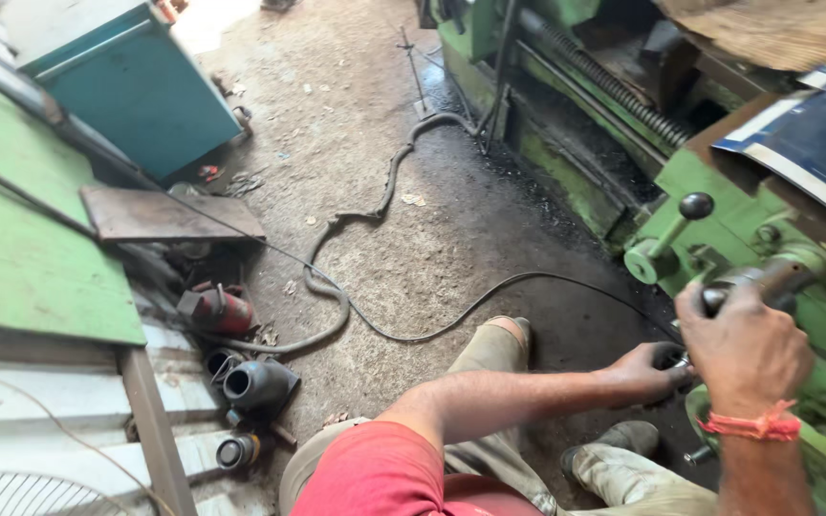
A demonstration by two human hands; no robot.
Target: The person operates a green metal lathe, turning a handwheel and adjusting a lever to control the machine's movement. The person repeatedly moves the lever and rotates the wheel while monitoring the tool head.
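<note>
Landmark: big green metal lathe.
Right hand: clenched around grey metal lathe handle.
Left hand: grasping dark round knob just below that handle.
Containers: open black pots on floor, well left of lathe; contents unseen.

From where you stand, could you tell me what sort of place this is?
Most likely a machine workshop: a large green lathe with a long threaded screw, the right hand gripping its metal lever, and a hose trailing over the oil-stained dirt floor.
</note>
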